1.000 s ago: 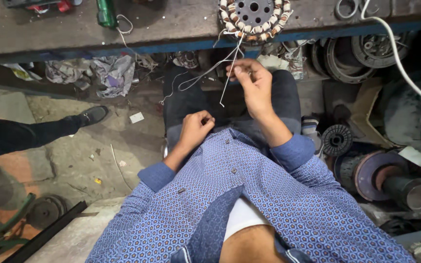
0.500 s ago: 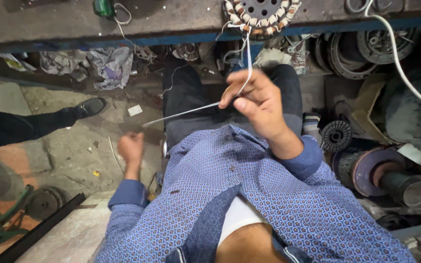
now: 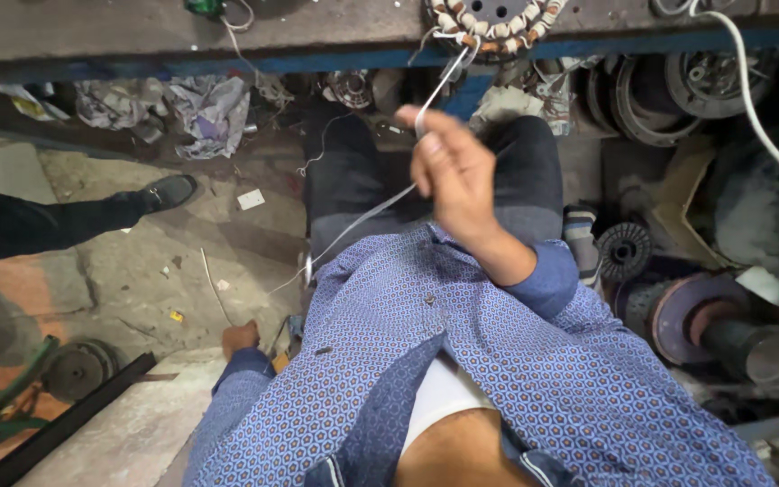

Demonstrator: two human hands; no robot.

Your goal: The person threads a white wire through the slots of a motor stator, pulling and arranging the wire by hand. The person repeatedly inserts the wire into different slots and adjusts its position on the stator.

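A motor stator (image 3: 496, 20) wound with copper coils lies on the edge of the workbench (image 3: 137, 36) at the top. A thin white cord (image 3: 362, 219) comes off its winding, passes through my right hand (image 3: 453, 171) and slants down to the left across my dark trousers. That hand is raised over my knees, with its fingers pinched on the cord. My left hand (image 3: 240, 338) is a closed fist, low beside my left hip. The cord's thin end runs toward it, drawn taut.
Another person's dark trouser leg and black shoe (image 3: 166, 191) reach in from the left. Crumpled rags (image 3: 209, 108) lie under the bench. Motor parts crowd the right: a ribbed disc (image 3: 626, 248), a metal cylinder (image 3: 750, 347), a white cable (image 3: 750, 99). A black bar (image 3: 65, 419) lies lower left.
My left hand has pulled away from my lap, down and to the left, drawing the cord out long. My right hand stayed near the stator, sliding slightly lower.
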